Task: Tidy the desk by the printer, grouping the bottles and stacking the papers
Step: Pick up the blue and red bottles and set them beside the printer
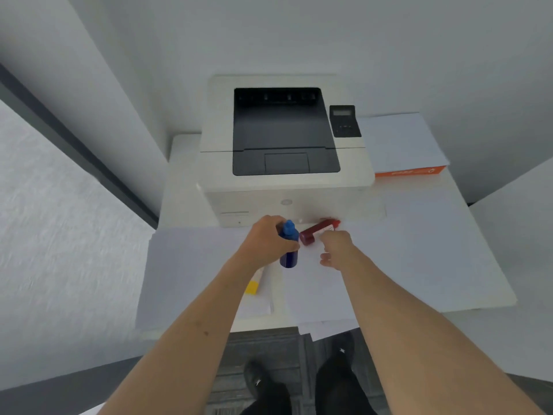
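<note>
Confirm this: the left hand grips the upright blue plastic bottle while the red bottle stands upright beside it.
Not quite. In the head view the left hand does grip the upright blue plastic bottle, but the red bottle lies on its side.

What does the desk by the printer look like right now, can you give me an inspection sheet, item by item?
Surface: white desk, mostly covered by loose papers; some overhang the front edge.
Job's things: blue bottle upright in the left hand; red bottle lying on its side at the right hand.
Clutter: yellow-ended item partly hidden under the left forearm.
Hands: left shut on the blue bottle; right touching the red bottle, grip unclear.
Cables: nothing seen.
Surroundings: printer at the back, paper ream to its right, plain walls.
</note>
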The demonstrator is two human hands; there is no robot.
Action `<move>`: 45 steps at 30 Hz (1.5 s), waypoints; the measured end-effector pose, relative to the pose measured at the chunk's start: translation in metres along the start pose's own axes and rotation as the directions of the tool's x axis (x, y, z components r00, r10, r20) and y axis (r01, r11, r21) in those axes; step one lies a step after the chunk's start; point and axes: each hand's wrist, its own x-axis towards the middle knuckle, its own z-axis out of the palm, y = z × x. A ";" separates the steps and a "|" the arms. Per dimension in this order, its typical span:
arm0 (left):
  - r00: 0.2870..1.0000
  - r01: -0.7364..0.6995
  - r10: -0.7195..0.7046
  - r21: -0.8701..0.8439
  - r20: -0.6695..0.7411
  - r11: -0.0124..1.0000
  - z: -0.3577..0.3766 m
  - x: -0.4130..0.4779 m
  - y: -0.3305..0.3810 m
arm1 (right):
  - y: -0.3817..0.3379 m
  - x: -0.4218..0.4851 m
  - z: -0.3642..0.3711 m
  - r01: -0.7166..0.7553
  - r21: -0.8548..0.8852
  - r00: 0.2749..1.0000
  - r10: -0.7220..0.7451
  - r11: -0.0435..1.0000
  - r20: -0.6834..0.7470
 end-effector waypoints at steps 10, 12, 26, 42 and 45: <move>0.998 -0.020 0.021 0.023 -0.062 1.000 -0.027 -0.019 -0.027 | 0.007 0.013 0.026 0.059 0.134 0.993 -0.045 0.989 -0.105; 0.997 -0.022 0.024 0.033 -0.079 0.999 -0.029 -0.021 -0.032 | 0.008 0.014 0.030 0.045 0.155 0.991 -0.025 0.987 -0.130; 0.947 0.044 -0.051 -0.031 -0.316 0.999 -0.025 -0.032 -0.040 | 0.008 0.022 0.027 0.076 0.207 0.995 -0.060 0.975 -0.080; 0.840 0.108 -0.143 -0.097 -0.523 0.989 -0.039 -0.065 -0.035 | 0.044 -0.041 0.047 0.663 -0.212 0.741 -0.670 0.718 0.045; 0.811 0.113 -0.143 -0.088 -0.567 0.990 -0.049 -0.061 -0.038 | 0.042 -0.058 0.067 0.711 -0.236 0.697 -0.710 0.663 0.104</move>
